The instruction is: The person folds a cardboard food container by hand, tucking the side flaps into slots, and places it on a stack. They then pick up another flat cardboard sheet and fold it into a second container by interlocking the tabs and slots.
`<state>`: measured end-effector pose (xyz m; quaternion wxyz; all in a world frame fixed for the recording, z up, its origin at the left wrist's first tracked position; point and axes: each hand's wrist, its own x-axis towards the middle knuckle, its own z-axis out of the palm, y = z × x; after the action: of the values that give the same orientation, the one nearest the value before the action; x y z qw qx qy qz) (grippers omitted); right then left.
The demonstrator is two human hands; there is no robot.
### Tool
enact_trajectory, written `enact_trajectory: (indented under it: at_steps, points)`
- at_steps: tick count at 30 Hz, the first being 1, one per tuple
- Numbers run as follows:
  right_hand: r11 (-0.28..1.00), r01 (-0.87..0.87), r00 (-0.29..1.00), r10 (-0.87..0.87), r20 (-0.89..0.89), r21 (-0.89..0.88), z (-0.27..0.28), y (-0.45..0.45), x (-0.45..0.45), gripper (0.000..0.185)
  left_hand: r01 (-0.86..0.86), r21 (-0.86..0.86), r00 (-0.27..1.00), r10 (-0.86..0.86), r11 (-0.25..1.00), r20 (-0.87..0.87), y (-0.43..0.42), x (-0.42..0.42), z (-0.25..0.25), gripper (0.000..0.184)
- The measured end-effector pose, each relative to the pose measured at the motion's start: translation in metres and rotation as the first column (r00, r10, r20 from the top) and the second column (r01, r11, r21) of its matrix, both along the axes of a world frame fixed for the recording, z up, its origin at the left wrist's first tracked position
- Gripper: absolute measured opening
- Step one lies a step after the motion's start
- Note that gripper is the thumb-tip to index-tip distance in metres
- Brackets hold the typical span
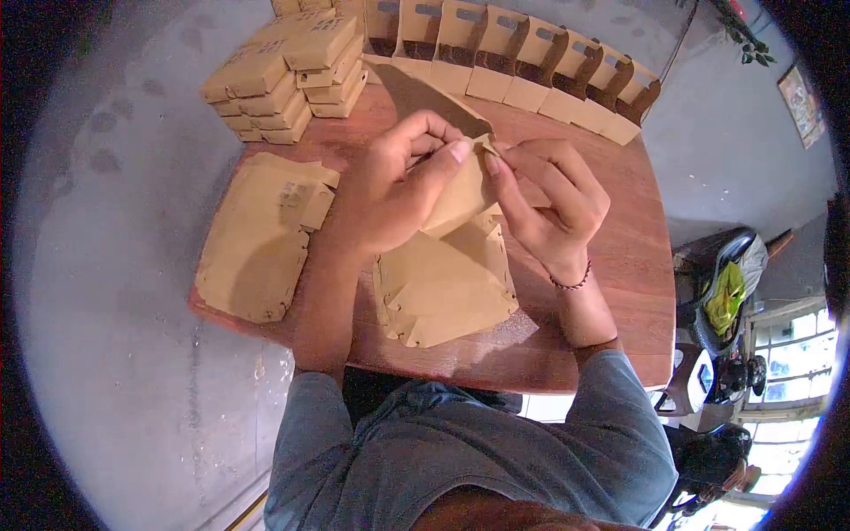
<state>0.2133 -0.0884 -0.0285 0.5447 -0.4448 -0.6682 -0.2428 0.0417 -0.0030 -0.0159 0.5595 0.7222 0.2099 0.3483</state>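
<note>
A partly folded brown cardboard piece (460, 196) is held up between my two hands above the middle of the wooden table. My left hand (403, 181) pinches its top edge between thumb and fingers. On the other side, my right hand (553, 195) grips a small flap near the same corner, its fingertips close to the left thumb. Below them, a flat cardboard sheet with notched edges (447, 288) lies on the table. Left of my left forearm is a pile of flat cardboard blanks (252, 234).
Folded boxes (257, 75) are stacked at the back left. A row of open cardboard holders (531, 66) stands along the far edge of the wooden table (633, 265). A bag with yellow-green cloth (726, 296) and a fan (742, 376) are off to the right.
</note>
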Motion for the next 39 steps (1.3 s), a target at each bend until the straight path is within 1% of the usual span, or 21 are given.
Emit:
enact_trajectory:
  at_steps: [2,3,4,5,7,10,12,14,16,21,23,25,29,31,32,33,34,35,37,38,39]
  points:
    - [1.0,-0.014,1.0,0.014,0.007,0.007,0.001,-0.001,-0.003,0.014,-0.04,-0.008,0.998,0.04,0.999,-0.054,-0.002,-0.001,0.001,0.016]
    - [0.997,-0.064,0.998,0.064,0.012,-0.033,0.002,-0.002,-0.002,0.014,-0.043,-0.009,0.998,0.042,0.999,-0.052,-0.001,0.0,-0.002,0.016]
    - [0.991,-0.113,0.993,0.114,0.015,-0.073,0.003,-0.002,0.0,0.013,-0.057,0.064,0.998,0.059,0.996,-0.032,0.002,0.001,-0.008,0.021]
    - [0.991,-0.116,0.993,0.117,0.017,-0.074,0.004,-0.002,0.0,0.013,-0.072,0.137,0.997,0.075,0.988,-0.012,0.003,0.002,-0.011,0.025]
    - [0.968,-0.202,0.979,0.197,-0.046,-0.149,0.005,-0.003,0.002,0.012,-0.064,0.125,0.998,0.066,0.99,-0.012,0.002,0.001,-0.01,0.025]
    - [0.945,-0.248,0.968,0.233,-0.092,-0.214,0.008,-0.007,0.004,0.012,-0.046,0.094,0.998,0.049,0.994,-0.033,0.0,0.0,-0.008,0.025]
    - [0.938,-0.253,0.967,0.241,-0.079,-0.237,0.011,-0.008,0.005,0.012,-0.037,0.074,0.998,0.041,0.997,-0.053,-0.001,0.0,-0.008,0.025]
    - [0.931,-0.256,0.967,0.247,-0.067,-0.259,0.012,-0.009,0.009,0.012,-0.046,0.171,0.996,0.058,0.984,-0.068,-0.001,0.001,-0.008,0.025]
    - [0.914,-0.296,0.954,0.296,-0.041,-0.279,0.013,-0.01,0.012,0.012,-0.038,0.154,0.996,0.05,0.987,-0.072,-0.002,0.002,-0.009,0.025]
    - [0.899,-0.284,0.957,0.289,-0.037,-0.334,0.016,-0.013,0.015,0.01,-0.056,0.158,0.992,0.072,0.986,-0.099,-0.008,0.001,-0.004,0.025]
    - [0.883,-0.295,0.953,0.3,-0.044,-0.364,0.016,-0.013,0.018,0.01,-0.044,0.22,0.993,0.068,0.974,-0.1,-0.01,0.001,-0.003,0.025]
    - [0.828,-0.344,0.939,0.315,-0.14,-0.443,0.017,-0.014,0.019,0.009,-0.047,0.226,0.991,0.075,0.973,-0.114,-0.012,0.0,-0.002,0.025]
    - [0.793,-0.355,0.934,0.276,-0.226,-0.495,0.014,-0.013,0.023,0.009,-0.058,0.284,0.985,0.1,0.957,-0.138,-0.013,0.0,-0.002,0.022]
    - [0.742,-0.368,0.917,0.19,-0.352,-0.56,0.014,-0.014,0.022,0.009,-0.043,0.306,0.988,0.085,0.951,-0.126,-0.014,-0.001,0.001,0.021]
    - [0.742,-0.368,0.917,0.189,-0.352,-0.56,0.014,-0.012,0.024,0.009,-0.028,0.328,0.991,0.069,0.944,-0.114,-0.014,-0.001,0.002,0.02]
    - [0.726,-0.425,0.892,0.235,-0.386,-0.54,0.013,-0.009,0.027,0.01,-0.028,0.328,0.991,0.069,0.944,-0.114,-0.014,-0.001,0.002,0.02]
    - [0.707,-0.481,0.864,0.28,-0.418,-0.519,0.012,-0.006,0.029,0.012,-0.047,0.343,0.989,0.091,0.938,-0.113,-0.015,-0.001,0.001,0.019]
    - [0.706,-0.482,0.864,0.281,-0.418,-0.519,0.012,-0.006,0.029,0.012,-0.067,0.357,0.987,0.113,0.932,-0.111,-0.015,-0.002,0.002,0.019]
    - [0.646,-0.561,0.772,0.181,-0.61,-0.518,0.011,-0.005,0.028,0.019,-0.072,0.385,0.989,0.116,0.92,-0.092,-0.014,-0.002,-0.001,0.019]
    - [0.645,-0.561,0.772,0.181,-0.61,-0.519,0.012,-0.004,0.028,0.019,-0.075,0.411,0.991,0.115,0.909,-0.073,-0.014,-0.001,-0.003,0.02]
    - [0.605,-0.636,0.714,0.227,-0.662,-0.479,0.014,-0.003,0.028,0.021,-0.075,0.41,0.991,0.115,0.909,-0.073,-0.014,-0.001,-0.003,0.02]
